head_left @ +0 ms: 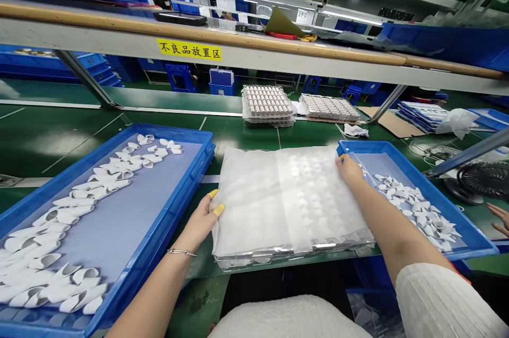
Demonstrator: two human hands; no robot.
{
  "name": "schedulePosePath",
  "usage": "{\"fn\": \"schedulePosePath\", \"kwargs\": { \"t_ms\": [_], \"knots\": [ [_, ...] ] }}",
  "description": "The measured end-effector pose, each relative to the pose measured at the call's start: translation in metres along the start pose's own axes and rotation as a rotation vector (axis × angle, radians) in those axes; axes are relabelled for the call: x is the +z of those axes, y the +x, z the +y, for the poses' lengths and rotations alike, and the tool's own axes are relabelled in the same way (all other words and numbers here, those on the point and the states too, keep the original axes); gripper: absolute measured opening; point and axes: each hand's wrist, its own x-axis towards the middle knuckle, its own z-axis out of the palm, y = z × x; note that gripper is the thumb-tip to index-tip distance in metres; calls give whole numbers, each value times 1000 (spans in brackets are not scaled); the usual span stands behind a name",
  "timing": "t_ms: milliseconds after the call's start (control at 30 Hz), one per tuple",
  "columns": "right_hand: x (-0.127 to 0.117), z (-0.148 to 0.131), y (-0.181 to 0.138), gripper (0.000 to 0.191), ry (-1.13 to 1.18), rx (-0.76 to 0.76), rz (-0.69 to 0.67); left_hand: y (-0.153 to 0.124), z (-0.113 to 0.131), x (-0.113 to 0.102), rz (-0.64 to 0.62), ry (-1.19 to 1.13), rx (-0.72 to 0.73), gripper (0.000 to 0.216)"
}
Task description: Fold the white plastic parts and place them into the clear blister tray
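Note:
A flat stack of clear plastic trays [262, 256] lies in front of me, covered by a thin white sheet [254, 189]. Rows of small pale shapes show faintly through its right half. My left hand [204, 216], with yellow finger covers, pinches the stack's left edge, thumb on top. At the far right corner, my right hand [349, 169] grips the edge of the covered stack; its fingers are partly hidden. Left of the stack is a blue bin [169, 240] with many curved white plastic parts [85, 197]. Another blue bin [473, 234] on the right holds similar parts [421, 211].
Behind the stack stand two piles of filled trays [268, 102] [330, 108]. A shelf rail [278, 52] with a yellow label [190, 50] crosses above the green bench [238, 136]. A small black fan [483, 179] and another person's hand [501, 220] are at the right.

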Motion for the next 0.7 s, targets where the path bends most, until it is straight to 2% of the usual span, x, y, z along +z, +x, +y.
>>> {"fn": "schedulePosePath", "kwargs": {
  "t_ms": [100,200,267,300,367,433,500,533,600,700],
  "knots": [
    [-6,-8,2,39,-6,-21,46,1,-1,-8,56,117,37,70],
    [-17,-32,0,52,-8,-66,164,-6,4,-26,111,411,57,72],
    [-24,-62,-11,54,31,-199,268,-18,11,-37,164,618,104,62],
    [-25,-81,-22,51,68,-323,307,-25,15,-41,163,695,133,57],
    [-22,-126,-50,41,138,-663,274,-41,24,-44,63,787,188,48],
    [-11,-174,-84,33,141,-994,126,-57,33,-41,-121,842,262,41],
    [7,-217,-114,33,78,-1195,-13,-69,40,-33,-291,910,352,34],
    [16,-236,-125,34,22,-1230,-57,-73,43,-28,-355,957,381,32],
    [34,-266,-136,34,-95,-1207,-113,-79,47,-18,-444,1068,392,31],
    [55,-294,-132,27,-182,-1128,-148,-81,49,-6,-512,1189,389,33]
  ]
}}
